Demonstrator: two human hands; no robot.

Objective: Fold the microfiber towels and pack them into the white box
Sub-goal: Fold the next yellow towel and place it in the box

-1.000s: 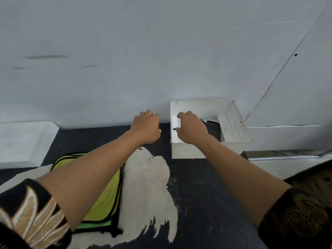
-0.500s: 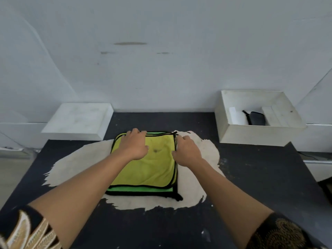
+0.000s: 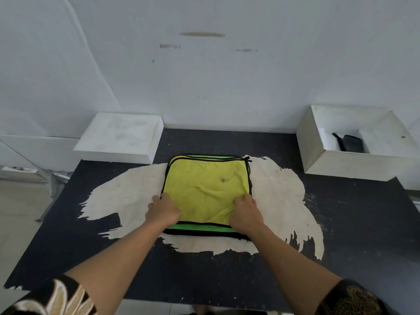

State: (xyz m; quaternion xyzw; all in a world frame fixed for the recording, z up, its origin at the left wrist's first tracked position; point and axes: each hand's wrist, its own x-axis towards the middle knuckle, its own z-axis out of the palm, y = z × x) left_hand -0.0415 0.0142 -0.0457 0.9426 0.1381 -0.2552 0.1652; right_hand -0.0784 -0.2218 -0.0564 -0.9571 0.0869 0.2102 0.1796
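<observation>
A stack of microfiber towels lies in the middle of the black table, the yellow towel (image 3: 204, 185) on top and a green towel (image 3: 200, 227) showing along its near edge. My left hand (image 3: 162, 211) grips the yellow towel at its near left corner, fingers curled over the edge. At the near right corner my right hand (image 3: 246, 215) pinches the cloth, and wrinkles spread from it. The white box (image 3: 347, 164) stands open at the back right, apart from both hands.
A black pouch (image 3: 351, 143) lies inside the box beside white inserts. A white lid (image 3: 120, 137) sits at the back left against the wall. The black table (image 3: 352, 223) has a large worn pale patch under the towels. The table's near edge runs just above my sleeves.
My hands left the white box, came to the towels' far side, then slid back to the near corners and closed on the yellow towel. The view turned left and down.
</observation>
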